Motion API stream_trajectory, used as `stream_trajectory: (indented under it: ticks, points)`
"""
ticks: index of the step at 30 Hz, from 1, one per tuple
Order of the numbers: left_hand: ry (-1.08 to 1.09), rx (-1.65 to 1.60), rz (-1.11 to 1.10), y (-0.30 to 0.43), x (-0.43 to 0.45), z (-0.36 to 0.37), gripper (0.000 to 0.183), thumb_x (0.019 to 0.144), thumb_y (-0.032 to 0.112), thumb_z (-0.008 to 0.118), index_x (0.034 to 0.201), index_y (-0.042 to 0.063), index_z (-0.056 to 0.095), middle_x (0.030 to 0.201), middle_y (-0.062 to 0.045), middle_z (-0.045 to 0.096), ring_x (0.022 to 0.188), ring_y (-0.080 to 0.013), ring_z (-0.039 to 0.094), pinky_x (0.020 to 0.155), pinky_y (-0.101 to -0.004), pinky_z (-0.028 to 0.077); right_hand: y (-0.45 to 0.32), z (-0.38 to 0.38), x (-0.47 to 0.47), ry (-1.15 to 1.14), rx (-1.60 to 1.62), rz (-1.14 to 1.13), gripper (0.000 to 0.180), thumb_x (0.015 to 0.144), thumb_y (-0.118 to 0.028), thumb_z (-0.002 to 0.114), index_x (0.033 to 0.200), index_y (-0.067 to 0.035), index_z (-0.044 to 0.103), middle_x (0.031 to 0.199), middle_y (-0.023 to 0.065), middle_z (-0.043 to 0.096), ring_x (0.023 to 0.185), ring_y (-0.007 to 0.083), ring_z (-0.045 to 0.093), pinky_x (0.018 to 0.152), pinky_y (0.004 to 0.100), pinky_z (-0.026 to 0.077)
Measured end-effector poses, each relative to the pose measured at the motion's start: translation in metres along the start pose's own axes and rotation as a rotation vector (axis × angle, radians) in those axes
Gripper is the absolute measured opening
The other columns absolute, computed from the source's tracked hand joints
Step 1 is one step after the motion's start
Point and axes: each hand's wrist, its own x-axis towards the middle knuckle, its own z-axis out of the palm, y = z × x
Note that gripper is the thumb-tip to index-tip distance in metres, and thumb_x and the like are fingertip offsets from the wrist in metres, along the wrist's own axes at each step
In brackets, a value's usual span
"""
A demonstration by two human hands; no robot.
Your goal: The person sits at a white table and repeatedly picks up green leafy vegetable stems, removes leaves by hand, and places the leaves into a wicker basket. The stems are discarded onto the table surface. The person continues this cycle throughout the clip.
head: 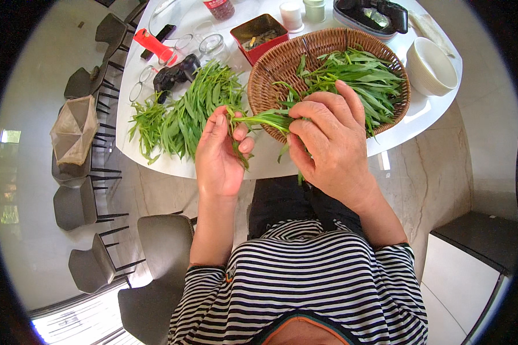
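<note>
Between my two hands stretches a small bunch of green leafy stems (267, 120), probably water spinach. The fingertips of my left hand (220, 151) pinch its left end, and a few leaves hang below them. My right hand (330, 133) grips the other end, its fingers curled in front of the wicker basket (270, 71). Inside that brown oval basket lies a heap of long green leaves (362, 82). A second pile of leafy greens (198, 112) rests directly on the white table (179, 169), to the left of my left hand.
Beyond the piles stand a red square tin (261, 49), a glass jar (213, 45), a black game controller (177, 73) and eyeglasses (142, 82). An orange-red tool handle (155, 45) lies at the left. Stacked white bowls (431, 67) are right of the basket. Chairs (75, 207) line the left.
</note>
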Motion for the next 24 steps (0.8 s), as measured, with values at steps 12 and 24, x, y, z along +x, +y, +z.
stream_trajectory:
  ticks: [12,24]
  points:
    - [0.004,0.354,0.21,-0.025,-0.003,0.007,0.015,0.09,0.015,0.067,0.1,0.006,0.059,0.085,-0.002,0.06,0.056,-0.0045,0.04,0.042,-0.0179,0.028,0.008,-0.008,-0.004,0.32,0.1,-0.072,0.014,0.062,-0.003,0.064,0.076,-0.004,0.059,0.102,0.0081,0.064,0.09,0.0251,0.06,0.091,0.0432,0.044]
    - [0.027,0.451,0.449,-0.026,0.0,0.009,0.014,0.088,0.008,0.068,0.098,0.002,0.059,0.083,-0.006,0.062,0.053,-0.0051,0.042,0.041,-0.0182,0.032,0.0,-0.01,-0.011,0.144,0.17,0.088,0.021,0.081,-0.008,0.068,0.1,-0.005,0.059,0.079,0.009,0.057,0.062,0.0212,0.057,0.051,0.0306,0.045]
